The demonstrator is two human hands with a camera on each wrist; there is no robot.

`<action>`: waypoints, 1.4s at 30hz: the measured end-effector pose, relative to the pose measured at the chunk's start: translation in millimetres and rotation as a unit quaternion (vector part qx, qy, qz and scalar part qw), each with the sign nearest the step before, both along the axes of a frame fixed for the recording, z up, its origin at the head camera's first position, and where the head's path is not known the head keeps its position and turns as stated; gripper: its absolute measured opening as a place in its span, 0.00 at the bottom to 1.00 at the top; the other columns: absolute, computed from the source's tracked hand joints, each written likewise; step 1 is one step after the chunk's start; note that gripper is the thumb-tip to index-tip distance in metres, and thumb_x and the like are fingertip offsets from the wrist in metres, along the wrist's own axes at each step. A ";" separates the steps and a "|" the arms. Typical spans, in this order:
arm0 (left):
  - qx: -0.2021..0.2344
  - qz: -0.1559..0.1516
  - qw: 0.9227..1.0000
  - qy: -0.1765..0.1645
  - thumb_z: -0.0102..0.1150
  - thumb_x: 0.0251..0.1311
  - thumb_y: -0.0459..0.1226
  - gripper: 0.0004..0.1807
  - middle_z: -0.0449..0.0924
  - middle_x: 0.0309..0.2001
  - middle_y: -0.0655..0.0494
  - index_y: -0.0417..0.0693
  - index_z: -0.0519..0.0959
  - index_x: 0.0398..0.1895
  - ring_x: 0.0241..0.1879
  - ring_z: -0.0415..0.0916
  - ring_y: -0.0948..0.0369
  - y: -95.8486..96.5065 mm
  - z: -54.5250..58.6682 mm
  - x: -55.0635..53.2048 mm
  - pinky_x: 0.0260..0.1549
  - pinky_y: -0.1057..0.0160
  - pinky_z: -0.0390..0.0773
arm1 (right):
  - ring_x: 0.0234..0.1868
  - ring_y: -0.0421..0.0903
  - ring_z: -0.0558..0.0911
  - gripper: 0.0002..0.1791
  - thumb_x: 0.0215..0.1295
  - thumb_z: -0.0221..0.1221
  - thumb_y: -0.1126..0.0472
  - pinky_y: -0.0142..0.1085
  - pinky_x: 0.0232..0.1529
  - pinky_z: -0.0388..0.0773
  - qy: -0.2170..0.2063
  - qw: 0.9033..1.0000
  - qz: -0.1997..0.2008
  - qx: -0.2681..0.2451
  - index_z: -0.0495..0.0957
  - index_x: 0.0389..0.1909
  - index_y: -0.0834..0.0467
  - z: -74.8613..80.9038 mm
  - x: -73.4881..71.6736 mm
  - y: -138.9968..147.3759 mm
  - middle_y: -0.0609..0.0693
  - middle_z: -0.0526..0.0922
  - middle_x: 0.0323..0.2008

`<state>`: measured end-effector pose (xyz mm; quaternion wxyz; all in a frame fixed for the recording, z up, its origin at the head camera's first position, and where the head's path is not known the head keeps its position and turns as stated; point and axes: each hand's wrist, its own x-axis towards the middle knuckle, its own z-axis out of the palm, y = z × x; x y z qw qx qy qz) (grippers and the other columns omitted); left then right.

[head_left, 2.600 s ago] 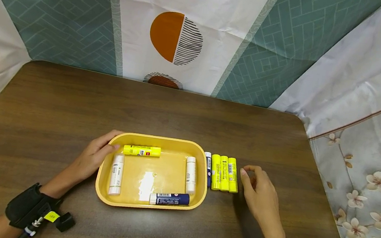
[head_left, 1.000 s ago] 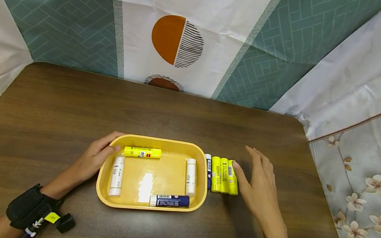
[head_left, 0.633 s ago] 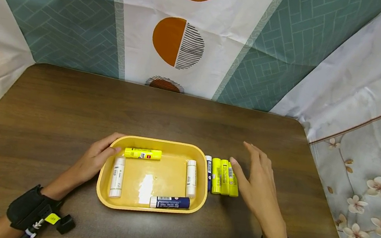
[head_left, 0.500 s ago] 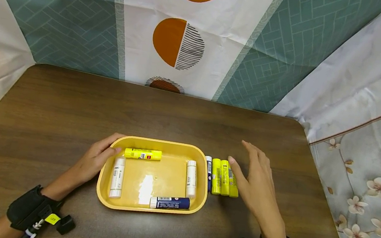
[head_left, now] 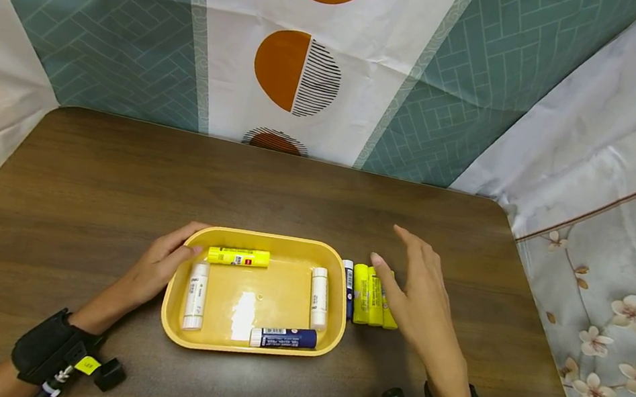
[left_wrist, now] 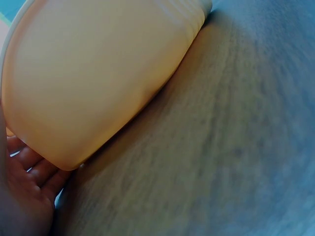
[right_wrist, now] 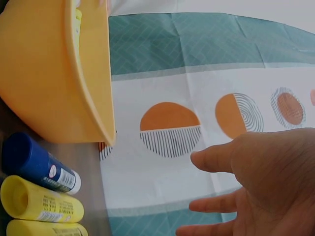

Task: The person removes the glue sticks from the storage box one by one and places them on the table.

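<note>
My left hand (head_left: 162,265) grips the left end of a yellow plastic tray (head_left: 264,237), thumb over the rim and fingers against its outer wall. Inside lie a yellow glue stick (head_left: 238,256), a white glue stick (head_left: 196,295) at left, another white glue stick (head_left: 319,298) at right, and a dark blue glue stick (head_left: 283,338) along the front. Fingers spread, my right hand (head_left: 422,301) hovers above a row of yellow glue sticks (head_left: 361,294), holding nothing and partly covering the rightmost. Between that row and the tray lies a blue glue stick (right_wrist: 37,162) with a white end.
The brown wooden table (head_left: 271,185) extends around the tray on every side. A patterned cloth (head_left: 218,42) hangs behind its far edge, and a flowered cloth (head_left: 618,322) hangs at right. Wrist cameras are strapped to both forearms.
My right hand's fingers have opened out from a loose curl beside the yellow glue sticks. It has shifted left and farther forward, over the row. My left hand and the tray keep their places.
</note>
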<state>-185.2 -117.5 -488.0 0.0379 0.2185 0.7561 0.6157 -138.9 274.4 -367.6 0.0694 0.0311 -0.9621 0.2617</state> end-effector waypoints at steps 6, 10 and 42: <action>-0.007 0.000 1.000 0.000 0.41 0.77 0.30 0.18 0.77 0.55 0.45 0.41 0.73 0.64 0.49 0.75 0.59 -0.3 1.4 -0.7 0.49 0.71 0.76 | 0.73 0.58 0.61 0.37 0.74 0.55 0.41 0.64 0.66 0.62 0.002 1.000 0.005 0.000 0.60 0.76 0.53 1.1 -1.7 -4.2 0.57 0.63 0.73; -0.007 0.000 1.000 0.001 0.41 0.77 0.30 0.18 0.77 0.55 0.45 0.41 0.73 0.64 0.49 0.75 0.59 -0.7 2.0 0.2 0.48 0.71 0.76 | 0.73 0.57 0.60 0.37 0.74 0.55 0.41 0.64 0.66 0.62 -0.001 1.000 0.008 0.001 0.59 0.77 0.51 2.2 -2.6 -7.6 0.57 0.63 0.74; -0.001 0.006 1.000 -0.005 0.42 0.77 0.30 0.18 0.77 0.55 0.47 0.44 0.74 0.64 0.50 0.75 0.59 -1.9 -0.5 2.2 0.50 0.71 0.75 | 0.72 0.54 0.66 0.35 0.73 0.56 0.41 0.61 0.65 0.66 -0.014 0.999 0.041 -0.010 0.62 0.76 0.48 -0.3 -4.0 -30.9 0.51 0.67 0.72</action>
